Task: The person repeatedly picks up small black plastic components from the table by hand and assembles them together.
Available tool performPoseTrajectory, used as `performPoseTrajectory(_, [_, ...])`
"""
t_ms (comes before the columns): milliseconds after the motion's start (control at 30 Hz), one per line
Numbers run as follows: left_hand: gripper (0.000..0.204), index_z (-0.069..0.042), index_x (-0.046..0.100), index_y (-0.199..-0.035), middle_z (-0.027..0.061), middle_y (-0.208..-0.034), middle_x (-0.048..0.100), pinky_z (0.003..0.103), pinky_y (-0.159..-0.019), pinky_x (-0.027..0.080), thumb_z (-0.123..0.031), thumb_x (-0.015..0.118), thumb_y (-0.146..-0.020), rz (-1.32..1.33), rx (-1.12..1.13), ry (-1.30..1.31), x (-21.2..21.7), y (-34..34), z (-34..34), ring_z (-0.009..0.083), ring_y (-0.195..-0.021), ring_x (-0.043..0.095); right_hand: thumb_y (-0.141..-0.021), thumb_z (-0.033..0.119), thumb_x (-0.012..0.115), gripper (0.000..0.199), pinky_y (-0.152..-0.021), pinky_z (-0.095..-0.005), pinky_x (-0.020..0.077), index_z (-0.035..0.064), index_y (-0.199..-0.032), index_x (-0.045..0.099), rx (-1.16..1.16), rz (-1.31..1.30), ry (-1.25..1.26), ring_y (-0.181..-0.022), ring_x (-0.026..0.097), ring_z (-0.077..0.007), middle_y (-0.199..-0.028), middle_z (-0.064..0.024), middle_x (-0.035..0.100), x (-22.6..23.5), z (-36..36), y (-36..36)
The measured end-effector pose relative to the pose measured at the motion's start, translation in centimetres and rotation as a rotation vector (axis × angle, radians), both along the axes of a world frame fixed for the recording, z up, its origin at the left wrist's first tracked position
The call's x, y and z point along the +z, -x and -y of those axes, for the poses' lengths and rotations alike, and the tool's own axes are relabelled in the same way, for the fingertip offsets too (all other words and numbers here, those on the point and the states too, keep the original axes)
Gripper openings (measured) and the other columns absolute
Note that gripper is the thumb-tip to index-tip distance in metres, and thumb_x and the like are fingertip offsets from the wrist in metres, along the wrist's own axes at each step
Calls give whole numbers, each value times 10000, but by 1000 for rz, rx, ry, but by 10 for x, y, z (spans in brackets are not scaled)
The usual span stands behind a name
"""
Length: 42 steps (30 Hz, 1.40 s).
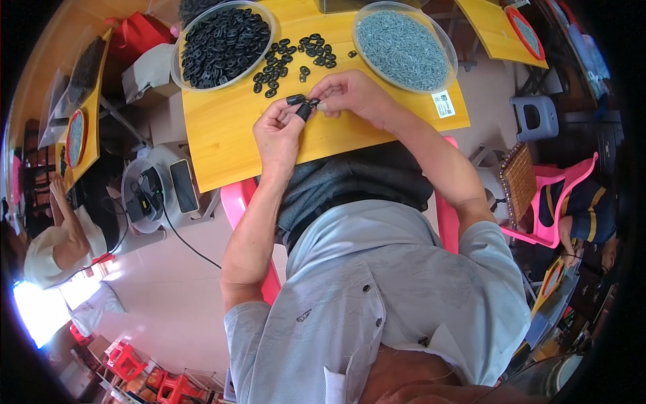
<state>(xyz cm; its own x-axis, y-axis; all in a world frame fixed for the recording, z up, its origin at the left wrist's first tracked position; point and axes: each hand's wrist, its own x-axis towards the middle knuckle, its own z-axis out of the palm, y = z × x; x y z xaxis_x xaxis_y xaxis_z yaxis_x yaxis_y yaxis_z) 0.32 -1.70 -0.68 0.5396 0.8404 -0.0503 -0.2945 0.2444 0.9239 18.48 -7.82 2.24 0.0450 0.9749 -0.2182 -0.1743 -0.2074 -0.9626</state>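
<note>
My left hand wears black covers on thumb and index fingertip. It pinches a small black plastic piece just above the yellow table. From the other side, my right hand closes its fingertips on the same piece. Whether a screw is also between the fingers is too small to see. Just beyond my hands lie several loose black oval pieces with holes. A clear bowl heaped with black pieces stands at the far left. Another clear bowl at the far right is full of silvery screws.
A white label is stuck near the table's right edge. At left, a phone and a tub with black cabled items stand beside the table. Other people sit at both sides, near a pink chair and a grey stool.
</note>
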Motion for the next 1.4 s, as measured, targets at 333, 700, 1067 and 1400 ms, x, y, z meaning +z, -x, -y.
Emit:
performPoseTrajectory(333, [155,53,623,-1032,110,-903,707,212,-759,506,81,601,-881,-11,103,-34,1,-4,3,106,-796,656,-854,82,679,229,-677,-237,515,-38,-1043,635,-89,5,-31,-707,644,-129,-822,-58,651,7,2,4])
performPoseTrajectory(700, [147,58,622,-1025,119,-898,709,218,-754,515,75,611,-879,-24,107,-40,0,-5,3,109,-780,658,-862,86,674,211,-650,-233,514,-36,-1030,643,-99,61,-51,-698,642,-118,-807,-55,649,8,2,5])
performPoseTrajectory(1067, [145,62,618,-1021,125,-898,710,232,-764,531,82,602,-878,-52,110,-36,5,-5,4,119,-782,666,-869,74,658,217,-649,-235,525,-47,-1049,643,-97,87,-88,-711,655,-121,-838,-66,667,7,2,6])
performPoseTrajectory(1400, [141,64,617,-1017,122,-907,708,223,-749,530,83,602,-878,-72,106,-55,3,-5,4,109,-776,660,-866,62,649,218,-652,-224,525,-44,-1057,643,-92,136,-98,-721,656,-113,-864,-66,668,7,3,7])
